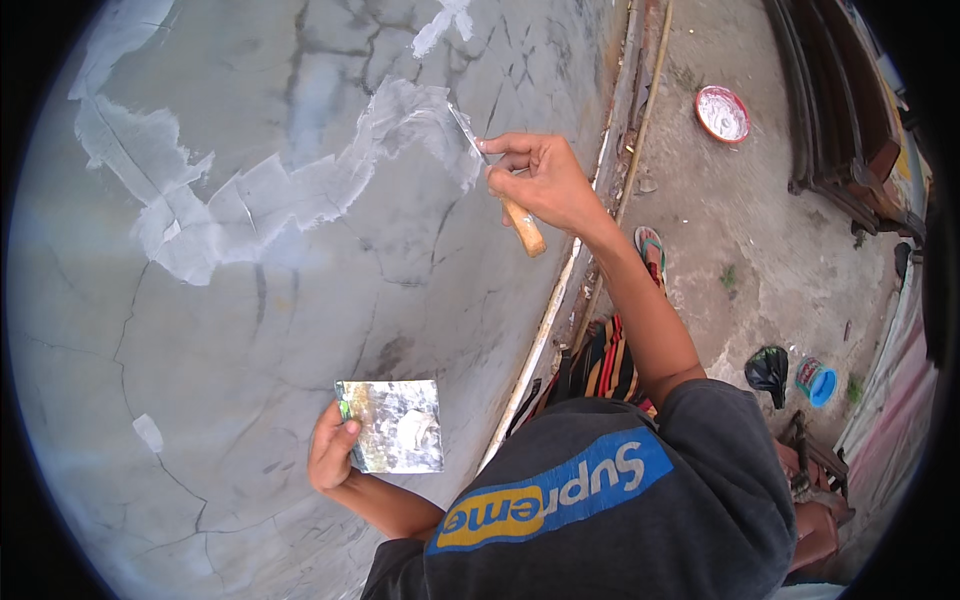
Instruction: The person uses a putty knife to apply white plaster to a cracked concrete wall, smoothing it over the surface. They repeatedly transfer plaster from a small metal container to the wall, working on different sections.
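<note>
My right hand point(535, 175) grips a putty knife by its wooden handle point(525, 225), its metal blade point(465, 130) touching the grey cracked wall point(300, 330) at the edge of a pale, smeared band of filler point(250, 200). Lower down, my left hand point(330, 450) holds a square, mottled metal plate point(385, 420) with a small mound of white paste on it, thumb over its left edge.
A red-rimmed dish of white paste point(722, 113) sits on the concrete ground point(740, 260), near dark wooden furniture point(840, 120). Along the wall's foot runs a pole point(645, 110). A black plastic bag point(768, 375) and a blue tub point(816, 382) lie to the right, beside my sandalled foot point(650, 250).
</note>
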